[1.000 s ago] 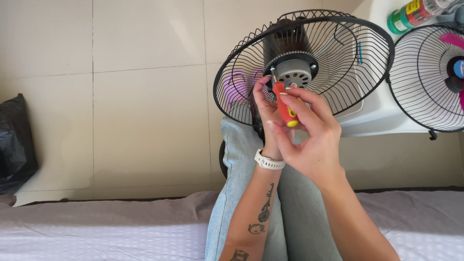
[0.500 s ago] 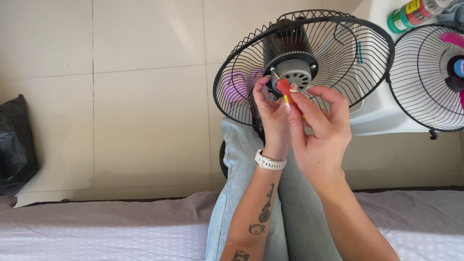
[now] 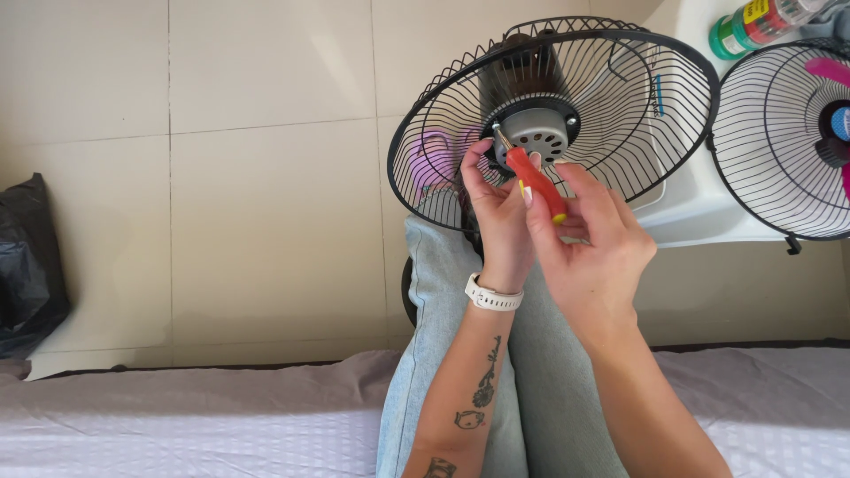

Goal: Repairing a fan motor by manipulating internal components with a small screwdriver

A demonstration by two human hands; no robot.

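Hands: both raised in front of the fan, close together, fingertips almost meeting around one tool.
Right hand point(image 3: 589, 243): fingers curled shut around the handle of a screwdriver point(image 3: 534, 181), thumb and forefinger pinching it from the sides.
Left hand point(image 3: 498, 208): fingers bent and closed lightly at the upper end of the same screwdriver, near the shaft, steadying it; a white watch point(image 3: 492, 296) sits on the wrist and dark tattoos run down the forearm.
Screwdriver: red handle with a yellow end, tilted, the metal tip pointing up and left onto the edge of the motor housing point(image 3: 538, 133).
Motor housing: grey, round, with a ring of small holes, at the centre of the rear fan guard point(image 3: 637, 106).
Rear fan guard: black wire cage, round, facing the person, propped upright against the knees; no blades on it that I can see.
Legs: pale blue jeans point(image 3: 434, 292), stretched out from the bed point(image 3: 177, 416) toward the fan.
Bed: covered in a lilac-grey sheet, running across the bottom of the view.
Second fan point(image 3: 788, 142): black wire guard with pink blades inside, just to the right of the first, its rim nearly touching it.
White base point(image 3: 699, 212): under and between the two fans.
Bottle point(image 3: 753, 22): green-capped, lying at the top right corner.
Black bag point(image 3: 27, 257): crumpled on the tiled floor point(image 3: 266, 177) at the far left, well apart from the fan.
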